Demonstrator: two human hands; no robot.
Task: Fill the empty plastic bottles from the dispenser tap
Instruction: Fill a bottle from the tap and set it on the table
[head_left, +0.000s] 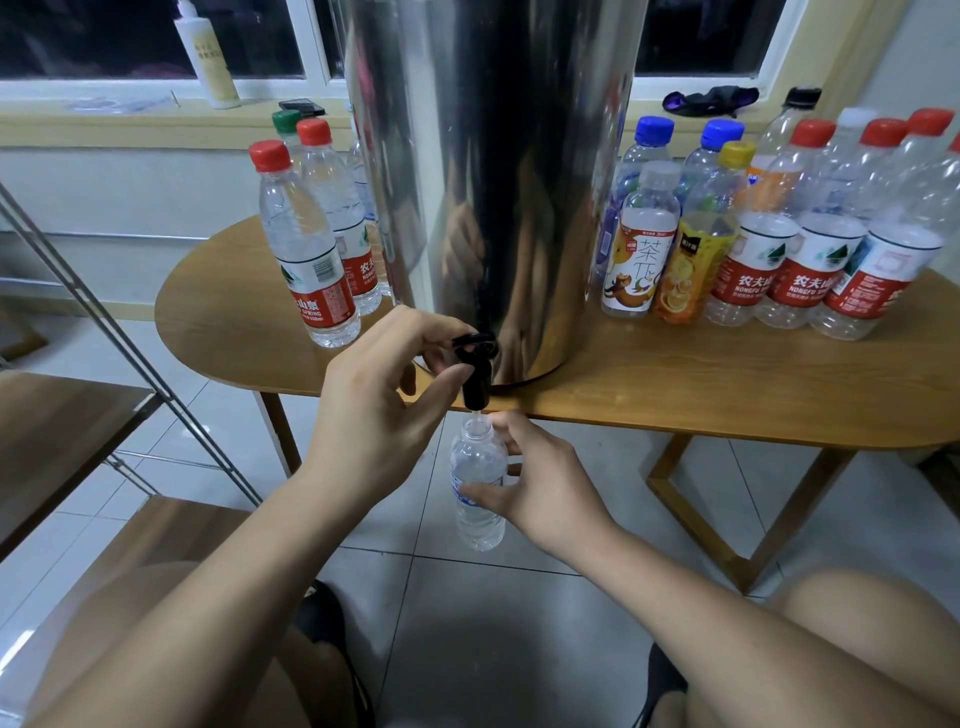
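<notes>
Filling step in hand. Left hand (374, 415) curled on black tap (475, 369) of steel dispenser (493, 156), fingers over lever, thumb against spout body.

Right hand (540, 483) gripped small uncapped bottle (478, 467) round its middle, thumb in front, fingers behind. Bottle upright, below table (675, 384) edge, mouth directly under spout, just short of touching. Thin stream seemed to enter neck; fill level hard to read.

Next move, by judgement: keep mouth centred under spout, release lever before overflow, then cap.

Capped bottles (306, 249) stood on table either side of dispenser.
</notes>
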